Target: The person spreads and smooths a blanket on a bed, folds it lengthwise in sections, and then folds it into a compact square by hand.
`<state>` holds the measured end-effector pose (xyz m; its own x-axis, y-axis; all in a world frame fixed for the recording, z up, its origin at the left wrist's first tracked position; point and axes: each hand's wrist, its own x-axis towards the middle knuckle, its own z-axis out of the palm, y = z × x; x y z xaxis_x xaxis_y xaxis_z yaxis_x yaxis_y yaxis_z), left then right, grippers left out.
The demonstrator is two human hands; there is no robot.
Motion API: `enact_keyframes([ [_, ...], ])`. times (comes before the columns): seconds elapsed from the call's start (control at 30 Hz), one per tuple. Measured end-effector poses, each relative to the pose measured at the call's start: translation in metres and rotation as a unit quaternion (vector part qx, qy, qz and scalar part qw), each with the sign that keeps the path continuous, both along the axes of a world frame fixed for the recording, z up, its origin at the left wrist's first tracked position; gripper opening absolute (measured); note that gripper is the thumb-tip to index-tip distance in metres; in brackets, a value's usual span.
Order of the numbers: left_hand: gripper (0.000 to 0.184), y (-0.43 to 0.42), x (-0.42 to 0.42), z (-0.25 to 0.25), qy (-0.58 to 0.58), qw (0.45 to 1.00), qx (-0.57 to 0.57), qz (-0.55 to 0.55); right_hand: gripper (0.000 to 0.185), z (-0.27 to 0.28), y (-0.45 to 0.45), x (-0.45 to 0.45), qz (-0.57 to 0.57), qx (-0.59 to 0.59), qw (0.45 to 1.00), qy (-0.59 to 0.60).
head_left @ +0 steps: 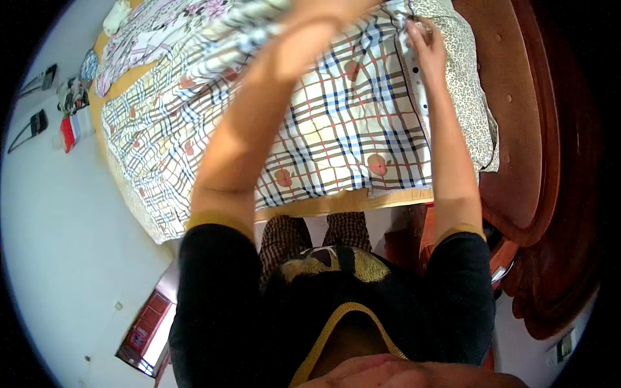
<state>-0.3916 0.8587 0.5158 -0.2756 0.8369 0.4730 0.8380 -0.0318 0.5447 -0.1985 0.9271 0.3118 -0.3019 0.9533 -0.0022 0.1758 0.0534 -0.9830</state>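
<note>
White, blue and brown plaid cotton fills the middle of my feed: a bed cover (333,126) printed with reddish apples, spread over the bed from the upper centre of the frame down to the yellow bed edge (349,202); towards the left of the frame I see it lie looser, with a blurred, raised fold of cloth near the top.

At the upper right of centre I have the right hand (427,45) touching the white, black-dotted border (420,97) of that cover; its fingers curl at the cloth, but I cannot tell whether that grip is clamped on it; the left hand (336,9), blurred and cut by the top edge of the frame, reaches across above the plaid, and its grip I cannot tell either.

Just right of the dotted border I make out a leopard-print pillow (462,97), and beyond it, along the right of the frame, a brown headboard (524,123); at the upper left lies a flowered sheet (152,39); farther left I see a black strapped bag (39,121); at the bottom of my view come the person's black T-shirt (220,278) with mustard trim and, just above its hem, checked trousers (283,236).
</note>
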Motion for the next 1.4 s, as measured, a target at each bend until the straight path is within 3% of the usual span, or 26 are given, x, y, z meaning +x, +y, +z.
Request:
enact_keyframes([
  [0.03, 0.04, -0.017, 0.027, -0.04, -0.012, 0.997, -0.059, -0.048, 0.041, 0.011, -0.034, -0.01, -0.039, -0.148, 0.97, 0.189],
  [0.07, 0.047, -0.035, 0.053, -0.08, -0.026, 0.988, -0.121, -0.095, 0.045, -0.017, -0.045, -0.001, -0.029, -0.284, 0.918, 0.276],
  [0.1, 0.055, -0.053, 0.08, -0.119, -0.039, 0.973, -0.182, -0.138, 0.047, -0.029, -0.069, 0.005, -0.07, -0.328, 0.879, 0.339],
  [0.13, 0.049, -0.072, 0.098, -0.145, -0.078, 0.95, -0.228, -0.198, 0.05, -0.108, -0.068, 0.037, -0.04, -0.408, 0.801, 0.437],
  [0.17, 0.049, -0.099, 0.105, -0.172, -0.08, 0.946, -0.223, -0.222, 0.056, -0.059, -0.091, 0.03, -0.143, -0.41, 0.844, 0.314],
  [0.27, 0.042, -0.161, 0.098, -0.234, -0.19, 0.921, -0.204, -0.271, 0.052, -0.06, -0.121, 0.055, -0.225, -0.432, 0.821, 0.298],
  [0.33, 0.034, -0.187, 0.074, -0.232, -0.222, 0.893, -0.314, -0.234, 0.038, -0.069, -0.133, 0.072, -0.196, -0.369, 0.867, 0.272],
  [0.43, 0.027, -0.224, 0.032, -0.258, -0.238, 0.903, -0.323, -0.154, 0.021, -0.051, -0.154, 0.064, -0.19, -0.063, 0.979, 0.048],
  [0.5, 0.024, -0.236, 0.005, -0.263, -0.245, 0.905, -0.336, -0.087, 0.022, -0.038, -0.162, 0.041, -0.038, 0.11, 0.992, -0.047],
  [0.53, 0.024, -0.241, -0.007, -0.261, -0.235, 0.905, -0.349, -0.055, 0.025, -0.025, -0.164, 0.025, 0.057, 0.175, 0.979, -0.094],
  [0.57, 0.024, -0.243, -0.019, -0.259, -0.225, 0.907, -0.354, -0.033, 0.027, -0.005, -0.165, -0.001, 0.094, 0.312, 0.923, -0.202],
  [0.63, 0.025, -0.244, -0.043, -0.26, -0.172, 0.92, -0.351, 0.001, 0.03, -0.006, -0.161, -0.022, 0.13, 0.439, 0.834, -0.309],
  [0.7, 0.027, -0.244, -0.068, -0.264, -0.115, 0.939, -0.325, 0.016, 0.034, -0.028, -0.155, -0.024, 0.203, 0.282, 0.783, -0.516],
  [0.73, 0.028, -0.242, -0.082, -0.265, -0.1, 0.946, -0.307, 0.016, 0.034, -0.028, -0.148, -0.017, 0.199, 0.285, 0.78, -0.521],
  [0.8, 0.034, -0.235, -0.102, -0.263, -0.016, 0.953, -0.3, 0.032, 0.033, -0.013, -0.134, -0.006, 0.419, 0.179, 0.781, -0.427],
  [0.83, 0.042, -0.232, -0.116, -0.268, 0.038, 0.953, -0.3, 0.013, 0.033, 0.006, -0.134, 0.007, 0.457, 0.146, 0.818, -0.316],
  [0.9, 0.057, -0.219, -0.134, -0.258, 0.103, 0.938, -0.331, -0.02, 0.032, 0.073, -0.146, 0.024, 0.453, 0.198, 0.838, -0.229],
  [0.97, 0.077, -0.209, -0.15, -0.246, 0.136, 0.905, -0.398, -0.065, 0.027, 0.124, -0.146, 0.048, 0.461, 0.128, 0.858, -0.188],
  [1.07, 0.056, -0.198, -0.164, -0.217, 0.215, 0.809, -0.53, -0.133, 0.02, 0.167, -0.141, 0.08, 0.398, 0.088, 0.899, -0.16],
  [1.1, 0.036, -0.199, -0.172, -0.213, 0.164, 0.817, -0.538, -0.127, 0.019, 0.166, -0.136, 0.089, 0.351, 0.092, 0.92, -0.147],
  [1.2, 0.027, -0.217, -0.203, -0.219, 0.118, 0.794, -0.591, -0.074, 0.014, 0.146, -0.121, 0.105, 0.117, 0.016, 0.987, -0.104],
  [1.23, 0.03, -0.238, -0.219, -0.216, 0.145, 0.844, -0.512, -0.068, 0.021, 0.119, -0.103, 0.118, 0.068, -0.066, 0.995, 0.006],
  [1.27, 0.036, -0.254, -0.238, -0.226, 0.166, 0.879, -0.447, -0.013, 0.031, 0.115, -0.095, 0.105, -0.022, -0.128, 0.99, -0.06],
  [1.3, 0.041, -0.264, -0.242, -0.197, 0.108, 0.896, -0.429, 0.048, 0.037, 0.083, -0.069, 0.105, -0.074, -0.164, 0.982, -0.065],
  [1.33, 0.044, -0.274, -0.257, -0.187, 0.099, 0.915, -0.372, 0.12, 0.033, 0.114, -0.073, 0.066, -0.107, -0.204, 0.973, -0.024],
  [1.4, 0.042, -0.302, -0.24, -0.121, 0.107, 0.939, -0.27, 0.185, 0.033, 0.112, -0.038, 0.038, -0.05, -0.168, 0.979, 0.106],
])
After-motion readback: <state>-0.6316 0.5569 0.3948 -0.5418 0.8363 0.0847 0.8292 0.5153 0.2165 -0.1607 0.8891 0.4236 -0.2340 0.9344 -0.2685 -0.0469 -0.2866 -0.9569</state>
